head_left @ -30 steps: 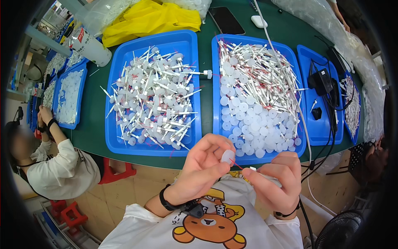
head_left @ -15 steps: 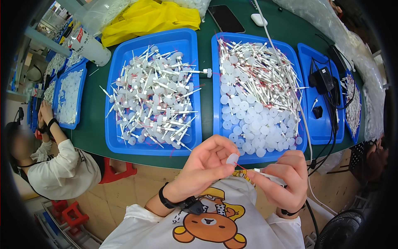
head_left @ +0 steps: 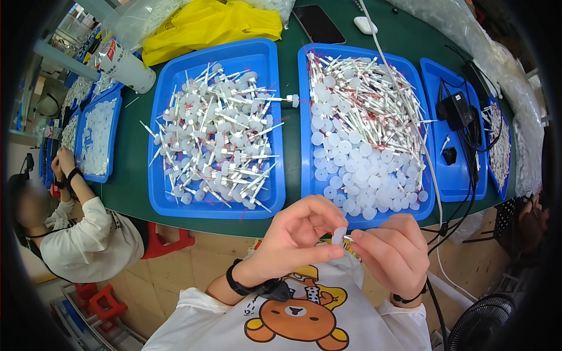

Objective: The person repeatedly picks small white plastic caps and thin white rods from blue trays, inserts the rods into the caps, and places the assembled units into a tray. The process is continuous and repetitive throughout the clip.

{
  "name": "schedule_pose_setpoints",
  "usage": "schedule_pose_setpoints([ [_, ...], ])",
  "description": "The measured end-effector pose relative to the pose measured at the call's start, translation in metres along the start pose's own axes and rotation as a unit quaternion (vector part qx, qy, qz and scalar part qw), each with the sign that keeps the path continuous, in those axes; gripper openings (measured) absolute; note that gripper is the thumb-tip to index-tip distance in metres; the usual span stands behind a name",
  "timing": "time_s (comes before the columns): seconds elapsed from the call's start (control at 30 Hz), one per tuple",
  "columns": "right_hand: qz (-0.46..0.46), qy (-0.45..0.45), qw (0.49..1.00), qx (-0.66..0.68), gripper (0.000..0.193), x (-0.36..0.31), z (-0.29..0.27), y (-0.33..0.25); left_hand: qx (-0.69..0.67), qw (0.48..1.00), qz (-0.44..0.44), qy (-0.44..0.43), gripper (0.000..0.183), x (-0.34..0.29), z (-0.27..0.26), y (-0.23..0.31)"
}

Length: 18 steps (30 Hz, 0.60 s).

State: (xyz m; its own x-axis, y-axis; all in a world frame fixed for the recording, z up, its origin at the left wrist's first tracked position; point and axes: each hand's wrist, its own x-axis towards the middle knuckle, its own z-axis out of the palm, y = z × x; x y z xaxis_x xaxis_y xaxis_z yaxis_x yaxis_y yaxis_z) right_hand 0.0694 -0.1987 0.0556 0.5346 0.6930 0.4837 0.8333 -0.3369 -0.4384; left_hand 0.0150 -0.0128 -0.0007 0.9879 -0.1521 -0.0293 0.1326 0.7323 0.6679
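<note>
At lower centre, left hand (head_left: 295,240) is pinching a translucent disc (head_left: 338,236) edge-on; right hand (head_left: 398,248) is gripping a slim white stick (head_left: 348,238), tip at the disc, can't tell if seated. Just beyond, right blue tray (head_left: 308,190) is holding loose discs (head_left: 364,175) near, white sticks (head_left: 374,96) far; left blue tray (head_left: 264,54) is holding disc-and-stick pieces (head_left: 222,134). Black phone (head_left: 319,24) is lying behind.

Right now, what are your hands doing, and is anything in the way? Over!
Left hand pinching white disc. Right hand gripping thin stick, tip close to disc. Cable crosses blue tray ahead, clear of both hands.
</note>
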Motion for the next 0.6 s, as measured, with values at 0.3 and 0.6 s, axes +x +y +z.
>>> schedule_pose_setpoints([
  [0.3, 0.023, 0.03, 0.998, 0.05, 0.032, 0.002, 0.008, -0.001, 0.089, 0.99, 0.107, -0.012, 0.038, -0.002, -0.008, -0.005],
  [0.6, 0.179, 0.023, 0.962, 0.206, 0.018, 0.003, 0.011, -0.006, 0.375, 0.911, 0.173, 0.015, 0.026, -0.002, -0.007, 0.018],
])
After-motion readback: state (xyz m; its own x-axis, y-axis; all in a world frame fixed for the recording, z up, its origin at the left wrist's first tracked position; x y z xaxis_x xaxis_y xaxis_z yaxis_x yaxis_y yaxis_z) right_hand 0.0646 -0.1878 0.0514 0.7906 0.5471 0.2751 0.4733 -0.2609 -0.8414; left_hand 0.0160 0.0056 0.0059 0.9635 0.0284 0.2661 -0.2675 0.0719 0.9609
